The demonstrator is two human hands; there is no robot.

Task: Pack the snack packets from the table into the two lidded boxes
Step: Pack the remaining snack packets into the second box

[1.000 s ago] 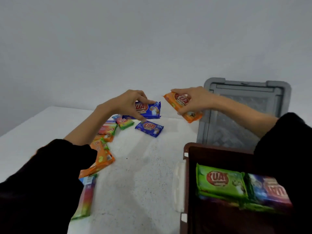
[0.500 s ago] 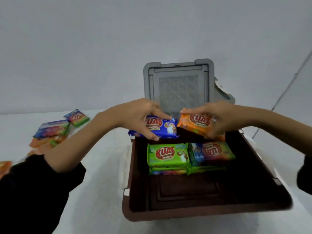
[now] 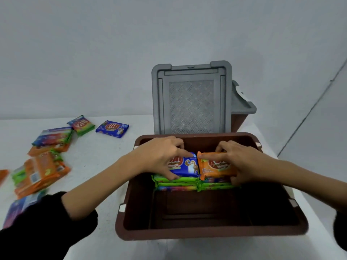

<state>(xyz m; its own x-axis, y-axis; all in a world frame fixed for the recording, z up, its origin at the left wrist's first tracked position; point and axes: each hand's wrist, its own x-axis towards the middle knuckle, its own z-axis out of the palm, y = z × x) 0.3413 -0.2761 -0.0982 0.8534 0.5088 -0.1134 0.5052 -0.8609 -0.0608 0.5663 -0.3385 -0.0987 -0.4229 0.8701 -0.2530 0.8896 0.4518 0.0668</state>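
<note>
Your left hand (image 3: pixel 161 158) is in the centre of the frame, inside the brown box (image 3: pixel 206 233). The blue packet (image 3: pixel 187 166) lies under its fingers, a little to the right of the palm. Just beside it, your right hand (image 3: pixel 240 162) covers the right part of the orange packet (image 3: pixel 216 166). The two packets lie flat, side by side, and their inner edges touch. Both rest on top of a stack of packets (image 3: pixel 174 180) in the far half of the box. The edges of this stack are mostly green, with one rainbow-coloured edge at the bottom.

The blue packet has a red round logo and a small cartoon figure. The orange one has the same logo, partly hidden by your fingers.

Your left hand grasps the blue packet: the thumb is at the near edge, the other fingers curl over the far edge, and the index finger lies stretched along the top. Your right hand grasps the orange packet in the mirrored way.

The grey lid (image 3: pixel 191 102) stands upright behind the box. Part of a second box (image 3: pixel 242 117) shows at its right. On the white bench (image 3: pixel 97 156), at the left of the frame, lie a loose blue packet (image 3: pixel 112 128) and a blurred pile of packets (image 3: pixel 39 171).
</note>
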